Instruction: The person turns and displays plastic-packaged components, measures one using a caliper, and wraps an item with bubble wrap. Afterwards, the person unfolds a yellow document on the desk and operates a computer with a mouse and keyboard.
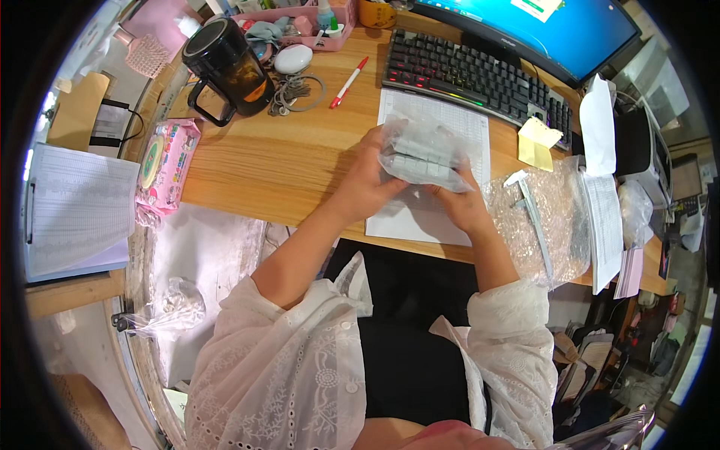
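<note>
Between my two hands I hold a clear plastic bag (424,154) with several pale grey-white blocks inside; their exact kind is not plain through the plastic. My left hand (369,176) grips the bag's left side, fingers partly hidden behind it. On the right side my right hand (462,201) closes round its lower corner. The bag is held above printed paper sheets (409,217) lying on the wooden desk (262,169). Off to the right of my right hand, a caliper (535,225) rests on a sheet of bubble wrap (570,217).
Beyond the bag stand a black keyboard (472,79) and a monitor (540,30). A red-white pen (349,82), keys (289,94), a white mouse (293,59) and a dark lidded mug (232,71) sit at the back left. A pink wipes pack (169,165) lies at the left edge.
</note>
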Motion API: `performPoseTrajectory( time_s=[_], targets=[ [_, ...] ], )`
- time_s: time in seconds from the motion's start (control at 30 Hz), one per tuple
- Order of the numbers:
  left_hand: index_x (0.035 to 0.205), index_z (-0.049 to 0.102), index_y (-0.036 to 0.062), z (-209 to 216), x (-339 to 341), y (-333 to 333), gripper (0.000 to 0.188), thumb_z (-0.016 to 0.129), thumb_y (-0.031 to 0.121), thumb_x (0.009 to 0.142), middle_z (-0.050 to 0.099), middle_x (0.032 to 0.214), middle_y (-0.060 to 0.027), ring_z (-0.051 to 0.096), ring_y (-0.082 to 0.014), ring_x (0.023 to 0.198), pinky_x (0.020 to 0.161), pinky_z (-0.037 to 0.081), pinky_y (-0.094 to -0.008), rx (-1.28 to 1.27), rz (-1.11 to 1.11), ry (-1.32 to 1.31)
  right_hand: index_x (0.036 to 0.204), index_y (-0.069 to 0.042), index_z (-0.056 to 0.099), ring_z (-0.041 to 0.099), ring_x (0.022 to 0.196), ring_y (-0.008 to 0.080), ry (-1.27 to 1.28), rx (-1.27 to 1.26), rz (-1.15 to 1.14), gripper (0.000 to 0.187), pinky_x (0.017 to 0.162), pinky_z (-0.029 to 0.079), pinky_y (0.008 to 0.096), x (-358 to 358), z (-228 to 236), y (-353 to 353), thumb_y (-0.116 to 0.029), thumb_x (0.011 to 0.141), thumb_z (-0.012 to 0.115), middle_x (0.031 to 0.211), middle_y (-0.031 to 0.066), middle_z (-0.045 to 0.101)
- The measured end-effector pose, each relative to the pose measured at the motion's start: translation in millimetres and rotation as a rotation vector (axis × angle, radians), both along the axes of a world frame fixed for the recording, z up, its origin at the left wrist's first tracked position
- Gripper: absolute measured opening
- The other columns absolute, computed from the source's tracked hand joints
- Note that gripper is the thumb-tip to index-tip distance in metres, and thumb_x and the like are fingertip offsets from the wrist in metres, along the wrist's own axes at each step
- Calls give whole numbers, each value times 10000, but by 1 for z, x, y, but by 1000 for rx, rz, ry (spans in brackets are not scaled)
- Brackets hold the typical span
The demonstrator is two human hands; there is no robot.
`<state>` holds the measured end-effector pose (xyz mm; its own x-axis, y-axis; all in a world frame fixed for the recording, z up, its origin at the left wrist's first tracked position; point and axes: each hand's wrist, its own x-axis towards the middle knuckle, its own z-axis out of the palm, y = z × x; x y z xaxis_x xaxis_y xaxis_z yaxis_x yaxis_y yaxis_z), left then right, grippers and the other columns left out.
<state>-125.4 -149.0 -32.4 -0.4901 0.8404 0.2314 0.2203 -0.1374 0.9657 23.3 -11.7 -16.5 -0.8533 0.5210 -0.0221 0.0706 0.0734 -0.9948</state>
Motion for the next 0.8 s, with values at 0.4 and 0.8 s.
performPoseTrajectory(
  time_s=[0.4,0.8],
  targets=[
    [1255,509,-18,49,-49,-18,539,735,209,821,621,1114,-121,608,-190,1003,886,489,-335,-29,91,-467,1369,12,403,587,963,170,-109,75,52,634,819,488,297,-49,28,-20,-316,892,661,1131,158,600],
    [1136,604,1,65,-142,-126,422,734,245,816,671,961,-73,645,-134,823,709,514,-295,-495,333,-471,1053,-22,639,628,931,332,-511,807,-319,285,800,498,399,89,54,57,-197,833,689,1041,161,654]
  ],
)
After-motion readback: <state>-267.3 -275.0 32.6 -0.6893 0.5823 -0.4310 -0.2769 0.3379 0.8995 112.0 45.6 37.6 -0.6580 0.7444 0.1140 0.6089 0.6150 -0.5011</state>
